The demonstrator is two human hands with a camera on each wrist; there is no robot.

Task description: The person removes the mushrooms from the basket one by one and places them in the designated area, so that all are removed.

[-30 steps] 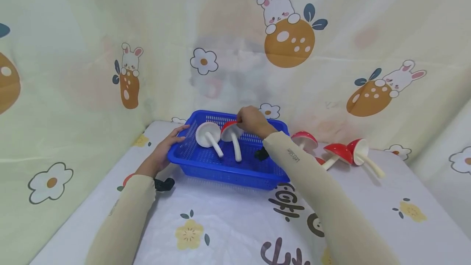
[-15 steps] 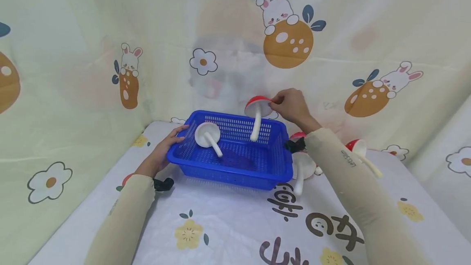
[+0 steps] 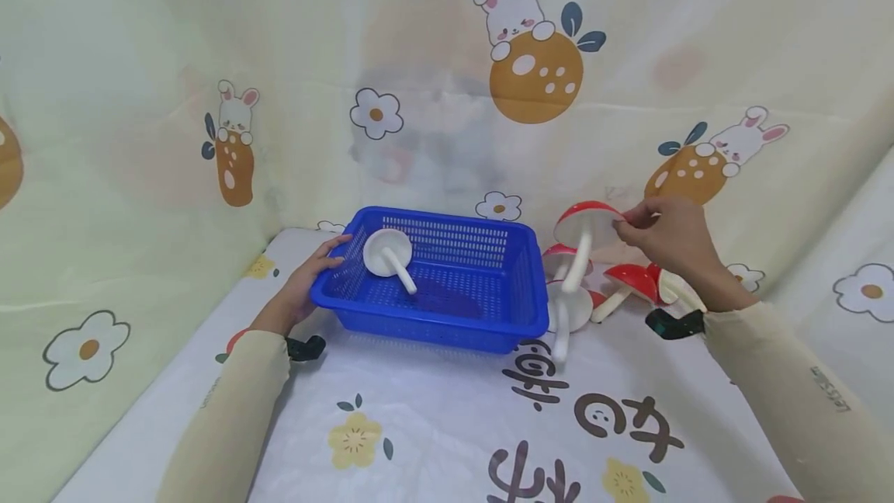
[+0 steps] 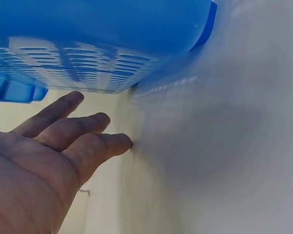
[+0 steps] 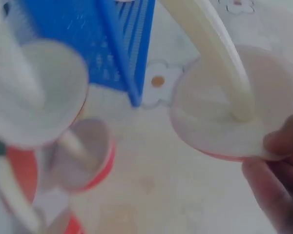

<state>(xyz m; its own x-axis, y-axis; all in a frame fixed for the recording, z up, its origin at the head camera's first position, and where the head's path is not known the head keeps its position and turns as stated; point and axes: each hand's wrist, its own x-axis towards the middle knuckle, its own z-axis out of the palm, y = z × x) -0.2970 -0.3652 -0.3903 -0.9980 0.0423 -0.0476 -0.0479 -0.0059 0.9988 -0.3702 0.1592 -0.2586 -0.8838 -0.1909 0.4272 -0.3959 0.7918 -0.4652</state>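
My right hand (image 3: 673, 243) pinches the cap rim of a toy mushroom (image 3: 578, 258) with a red top and white stem, held up right of the blue basket (image 3: 426, 320). The right wrist view shows thumb and fingers on the rim of that mushroom (image 5: 210, 124). Inside the basket, one toy mushroom (image 3: 387, 251) lies with its white underside showing. My left hand (image 3: 299, 289) rests at the basket's left end, two digits over the rim. In the left wrist view, the left hand's (image 4: 44, 156) other fingers extend loosely below the basket wall (image 4: 88, 63).
Several more toy mushrooms (image 3: 630, 283) lie on the table right of the basket, one white-sided mushroom (image 3: 569, 309) close against its right end. A printed white cloth (image 3: 412, 410) covers the table. A patterned curtain (image 3: 419, 154) hangs behind the basket.
My right hand has lifted the toy mushroom out of the basket and carried it right, above the other mushrooms. My left hand stays at the basket's left end.
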